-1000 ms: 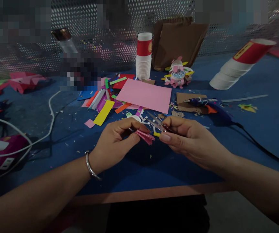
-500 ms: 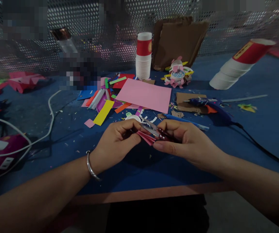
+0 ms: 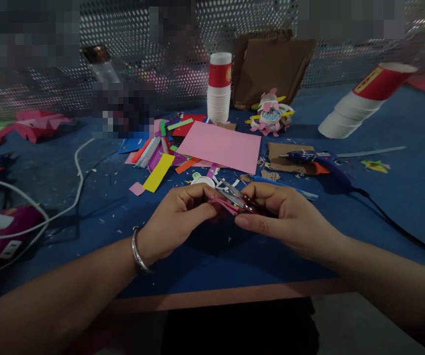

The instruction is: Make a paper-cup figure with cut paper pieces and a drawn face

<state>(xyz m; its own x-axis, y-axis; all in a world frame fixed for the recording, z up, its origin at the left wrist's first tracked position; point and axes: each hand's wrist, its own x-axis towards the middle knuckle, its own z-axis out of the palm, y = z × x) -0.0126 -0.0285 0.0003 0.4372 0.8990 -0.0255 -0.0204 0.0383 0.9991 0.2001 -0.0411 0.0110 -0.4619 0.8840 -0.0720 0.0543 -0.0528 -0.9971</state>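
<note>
Left hand [image 3: 177,219] pinching folded pink paper [image 3: 229,206], right hand [image 3: 290,214] gripping scissors [image 3: 244,203], blades apart, right by the paper, contact unclear; both over bench [image 3: 271,264] near edge. Just beyond: white disc [image 3: 203,183] partly hidden by left hand, blue stick [image 3: 288,186] behind right. Farther: pink sheet [image 3: 222,147], upright cup stack [image 3: 219,93]. Right side: glue gun [image 3: 327,167] nosed over cardboard [image 3: 274,149], cord [image 3: 393,222] trailing past right forearm, tilted cups [image 3: 368,101].

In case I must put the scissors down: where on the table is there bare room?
A wide patch of blue table lies right of the glue gun, between its black cord and the yellow scraps. Another lies between the left hand, right hand and near edge. It's crowded around the pink sheet, among paper strips.
</note>
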